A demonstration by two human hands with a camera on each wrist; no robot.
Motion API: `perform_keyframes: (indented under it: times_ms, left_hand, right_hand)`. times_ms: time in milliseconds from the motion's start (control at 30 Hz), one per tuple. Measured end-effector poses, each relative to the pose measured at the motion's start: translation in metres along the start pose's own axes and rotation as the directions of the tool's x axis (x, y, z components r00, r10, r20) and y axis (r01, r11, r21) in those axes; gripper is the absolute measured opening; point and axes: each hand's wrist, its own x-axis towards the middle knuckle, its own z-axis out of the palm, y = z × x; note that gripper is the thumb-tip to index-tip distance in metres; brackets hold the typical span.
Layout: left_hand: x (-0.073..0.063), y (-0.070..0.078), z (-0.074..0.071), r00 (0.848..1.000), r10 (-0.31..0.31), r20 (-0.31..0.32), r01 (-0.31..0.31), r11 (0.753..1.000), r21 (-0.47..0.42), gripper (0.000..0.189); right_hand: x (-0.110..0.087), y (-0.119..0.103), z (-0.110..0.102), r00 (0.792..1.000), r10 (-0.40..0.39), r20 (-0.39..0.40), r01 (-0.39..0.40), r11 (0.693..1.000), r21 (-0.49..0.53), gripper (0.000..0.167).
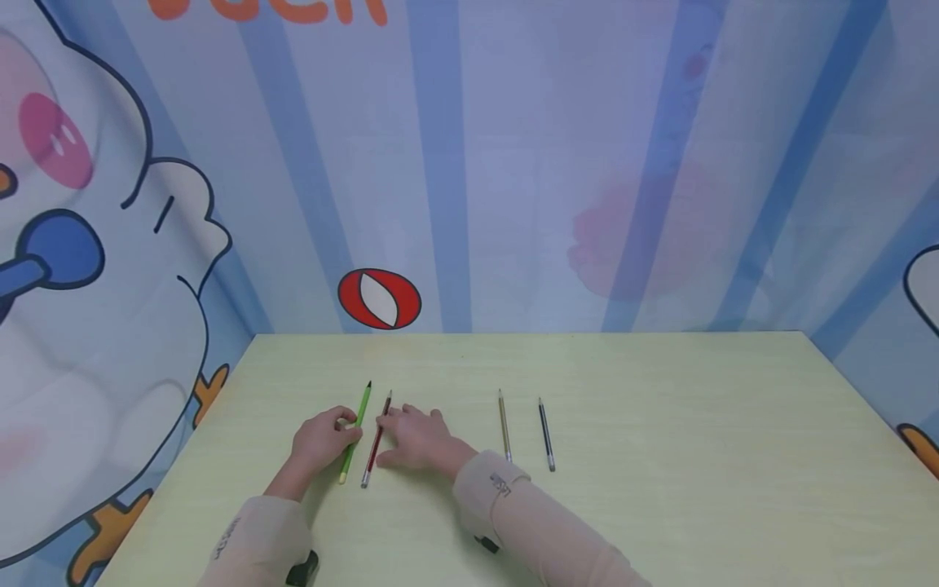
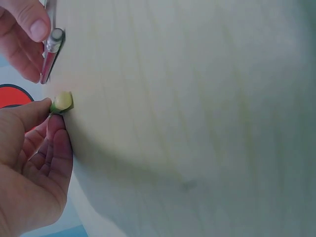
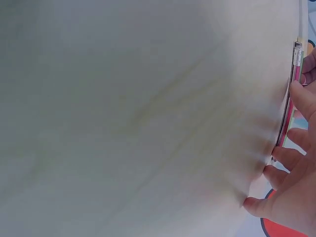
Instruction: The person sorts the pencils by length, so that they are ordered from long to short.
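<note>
A green pencil [image 1: 365, 399] with a dark tip and pale yellow end lies on the left part of the table. My left hand [image 1: 323, 440] pinches it between thumb and index finger; the left wrist view shows its yellow end [image 2: 63, 100] end-on. Just right of it is a red pencil [image 1: 375, 448] with a silver ferrule. My right hand [image 1: 420, 440] rests beside this pencil, fingers spread, thumb and fingertips touching its right side. In the right wrist view, the red pencil [image 3: 289, 106] runs along those fingertips.
Further right on the pale table [image 1: 682, 456] lie a golden-brown pencil [image 1: 503, 414], its lower end by the right sleeve, and a dark blue pencil [image 1: 546, 432]. A blue striped cartoon backdrop [image 1: 506, 163] rises behind the table's far edge.
</note>
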Motion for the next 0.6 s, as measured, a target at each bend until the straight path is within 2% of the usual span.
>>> perform_keyframes:
  times_ms: [233,600]
  left_hand:
    - [0.0008,-0.001,0.0003,1.0,0.015,-0.001,-0.015,1.0,-0.006,0.032]
    - [0.0011,-0.0026,0.0014,1.0,0.012,-0.007,-0.012,1.0,-0.009,0.032]
  right_hand:
    - [-0.0004,-0.0002,0.0002,1.0,-0.026,0.017,0.026,0.999,-0.034,0.058]
    - [-0.0013,0.0008,-0.0044,0.998,-0.027,0.05,0.027,1.0,-0.001,0.058]
